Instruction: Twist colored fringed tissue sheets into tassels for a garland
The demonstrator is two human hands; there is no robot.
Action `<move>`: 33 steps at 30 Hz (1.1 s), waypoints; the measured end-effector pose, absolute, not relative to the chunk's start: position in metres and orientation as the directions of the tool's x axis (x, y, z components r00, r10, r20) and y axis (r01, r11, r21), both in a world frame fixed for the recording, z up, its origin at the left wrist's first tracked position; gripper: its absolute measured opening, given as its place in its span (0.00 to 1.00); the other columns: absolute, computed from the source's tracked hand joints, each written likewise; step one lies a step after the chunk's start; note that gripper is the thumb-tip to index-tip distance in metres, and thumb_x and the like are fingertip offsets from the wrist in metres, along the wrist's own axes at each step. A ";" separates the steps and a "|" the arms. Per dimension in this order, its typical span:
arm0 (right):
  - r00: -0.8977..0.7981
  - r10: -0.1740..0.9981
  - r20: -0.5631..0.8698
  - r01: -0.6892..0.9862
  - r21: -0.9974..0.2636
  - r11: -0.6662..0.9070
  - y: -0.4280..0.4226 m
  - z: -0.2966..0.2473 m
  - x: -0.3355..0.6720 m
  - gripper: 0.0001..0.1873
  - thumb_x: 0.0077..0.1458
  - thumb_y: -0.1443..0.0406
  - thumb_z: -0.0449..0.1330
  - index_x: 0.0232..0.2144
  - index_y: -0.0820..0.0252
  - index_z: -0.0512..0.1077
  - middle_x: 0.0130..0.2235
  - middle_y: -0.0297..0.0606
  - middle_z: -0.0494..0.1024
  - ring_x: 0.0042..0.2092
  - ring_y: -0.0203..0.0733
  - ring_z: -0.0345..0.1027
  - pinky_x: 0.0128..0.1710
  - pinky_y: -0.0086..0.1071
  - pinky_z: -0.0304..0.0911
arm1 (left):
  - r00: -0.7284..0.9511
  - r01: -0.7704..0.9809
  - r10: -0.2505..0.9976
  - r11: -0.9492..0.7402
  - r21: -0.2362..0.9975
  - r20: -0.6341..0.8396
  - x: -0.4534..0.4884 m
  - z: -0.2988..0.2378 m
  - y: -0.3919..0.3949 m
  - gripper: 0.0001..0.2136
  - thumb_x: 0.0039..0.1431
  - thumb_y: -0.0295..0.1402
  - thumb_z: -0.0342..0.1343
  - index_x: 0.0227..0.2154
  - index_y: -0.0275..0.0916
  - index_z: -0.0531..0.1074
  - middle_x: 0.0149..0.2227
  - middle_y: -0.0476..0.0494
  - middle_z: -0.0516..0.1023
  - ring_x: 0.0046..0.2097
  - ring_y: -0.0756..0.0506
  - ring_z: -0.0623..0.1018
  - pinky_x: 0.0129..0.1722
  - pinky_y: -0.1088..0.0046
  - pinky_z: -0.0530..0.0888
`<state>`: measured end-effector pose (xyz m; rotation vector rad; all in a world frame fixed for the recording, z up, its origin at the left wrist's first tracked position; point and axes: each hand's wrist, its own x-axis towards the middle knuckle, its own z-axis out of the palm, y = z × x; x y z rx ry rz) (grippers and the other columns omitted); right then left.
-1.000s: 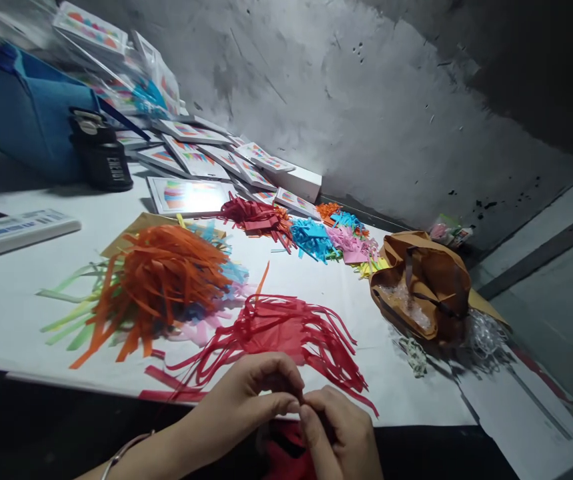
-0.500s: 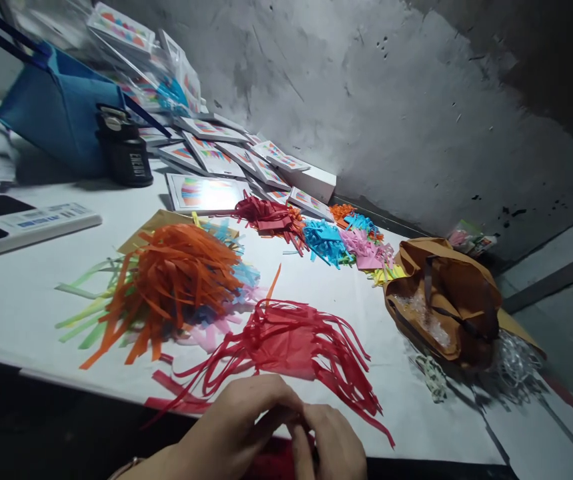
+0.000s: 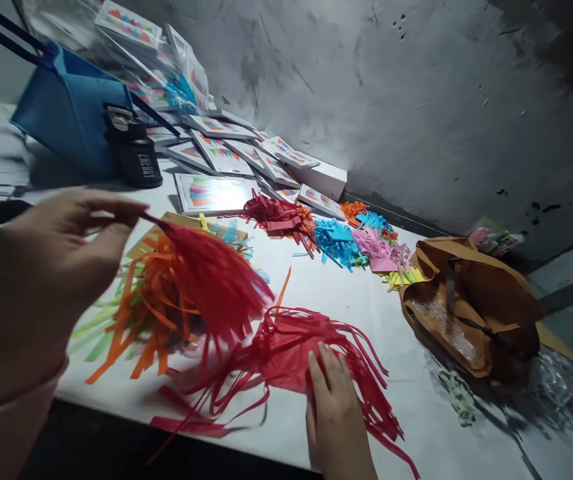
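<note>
My left hand (image 3: 61, 253) is raised at the left, its thumb and fingers pinched on the twisted end of a red paper tassel (image 3: 216, 280). The tassel's strands fan out down to the right, slightly blurred, above a heap of orange tassels (image 3: 159, 300) with green, yellow, blue and pink strips under it. At the front, my right hand (image 3: 336, 400) lies on the red fringed tissue paper (image 3: 291, 360), fingers stretched out over its uncut middle. Long red strips spread from both sides of that paper. Loose red strips (image 3: 191, 425) lie at the table's front edge.
Fringed paper bundles (image 3: 336, 243) in several colours lie in a row farther back. Behind them are printed white boxes (image 3: 221, 157). A black bottle (image 3: 136, 150) and a blue bag (image 3: 71, 120) stand back left. An opened brown bag (image 3: 481, 300) is at the right.
My hands were together at the table's front edge. The left has moved up and left with the red tassel; the right has moved forward onto the red fringed paper.
</note>
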<state>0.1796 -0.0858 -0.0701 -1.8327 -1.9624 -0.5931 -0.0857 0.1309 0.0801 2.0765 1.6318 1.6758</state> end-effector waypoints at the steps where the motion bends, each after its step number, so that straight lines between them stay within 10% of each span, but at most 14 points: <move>1: -0.101 0.832 0.546 0.994 0.079 0.069 -0.081 -0.074 0.182 0.31 0.55 0.78 0.49 0.61 0.66 0.67 0.62 0.50 0.71 0.61 0.54 0.68 0.57 0.49 0.70 | -0.086 0.717 0.659 -0.480 0.506 0.748 -0.085 0.085 0.137 0.20 0.67 0.40 0.49 0.54 0.33 0.74 0.57 0.44 0.75 0.59 0.34 0.73 0.60 0.51 0.69; 5: -0.164 0.789 0.592 0.986 0.103 0.128 -0.071 -0.084 0.189 0.24 0.56 0.81 0.50 0.51 0.65 0.75 0.53 0.47 0.80 0.56 0.47 0.74 0.62 0.45 0.66 | 0.193 0.539 0.516 -0.766 0.349 0.834 -0.054 0.063 0.117 0.17 0.66 0.35 0.55 0.54 0.35 0.74 0.60 0.42 0.73 0.62 0.35 0.70 0.65 0.55 0.64; 9: -0.174 0.739 0.651 0.985 0.129 0.118 -0.081 -0.088 0.188 0.19 0.61 0.77 0.49 0.47 0.66 0.76 0.50 0.48 0.82 0.52 0.46 0.77 0.59 0.43 0.68 | 0.841 0.000 0.299 -0.834 0.551 0.452 -0.005 0.003 0.052 0.19 0.68 0.29 0.52 0.59 0.43 0.72 0.58 0.41 0.78 0.56 0.42 0.78 0.54 0.71 0.75; 13: -0.109 0.664 0.740 0.993 0.115 0.035 -0.103 -0.094 0.182 0.19 0.65 0.75 0.46 0.45 0.66 0.76 0.46 0.46 0.83 0.50 0.45 0.78 0.59 0.41 0.68 | 0.987 0.072 0.142 -0.789 0.610 0.068 0.021 -0.026 0.019 0.34 0.67 0.49 0.54 0.68 0.35 0.59 0.69 0.27 0.59 0.69 0.31 0.61 0.68 0.52 0.60; 17: -0.117 0.743 0.659 0.986 0.165 0.009 -0.125 -0.097 0.176 0.18 0.64 0.78 0.48 0.48 0.69 0.75 0.49 0.49 0.82 0.54 0.49 0.76 0.58 0.44 0.68 | 0.934 0.346 0.351 -0.841 0.415 -0.067 0.033 -0.028 0.047 0.34 0.64 0.51 0.56 0.65 0.31 0.64 0.67 0.22 0.62 0.68 0.25 0.61 0.66 0.39 0.55; 23: -0.078 0.743 0.665 0.991 0.136 -0.018 -0.134 -0.097 0.172 0.19 0.61 0.80 0.48 0.48 0.68 0.75 0.50 0.46 0.82 0.54 0.48 0.76 0.54 0.43 0.71 | 0.601 0.771 0.742 -0.637 0.030 0.296 0.006 -0.019 0.103 0.21 0.66 0.34 0.55 0.56 0.25 0.72 0.62 0.18 0.69 0.65 0.24 0.66 0.65 0.36 0.53; 29: -0.042 0.736 0.676 0.999 0.049 0.013 -0.134 -0.099 0.172 0.17 0.62 0.76 0.52 0.50 0.69 0.73 0.50 0.47 0.81 0.55 0.49 0.75 0.55 0.45 0.70 | 0.852 0.179 0.239 -0.969 0.170 0.465 -0.006 -0.045 0.035 0.27 0.60 0.41 0.60 0.61 0.40 0.67 0.62 0.37 0.73 0.62 0.35 0.70 0.63 0.55 0.64; 33: -0.062 0.723 0.688 0.993 -0.027 0.111 -0.138 -0.097 0.173 0.18 0.63 0.77 0.50 0.51 0.69 0.72 0.48 0.47 0.82 0.56 0.48 0.74 0.58 0.46 0.65 | 0.849 0.050 0.183 -0.961 0.271 0.495 0.003 -0.065 0.006 0.11 0.66 0.24 0.52 0.46 0.41 0.74 0.48 0.44 0.83 0.50 0.42 0.79 0.54 0.63 0.69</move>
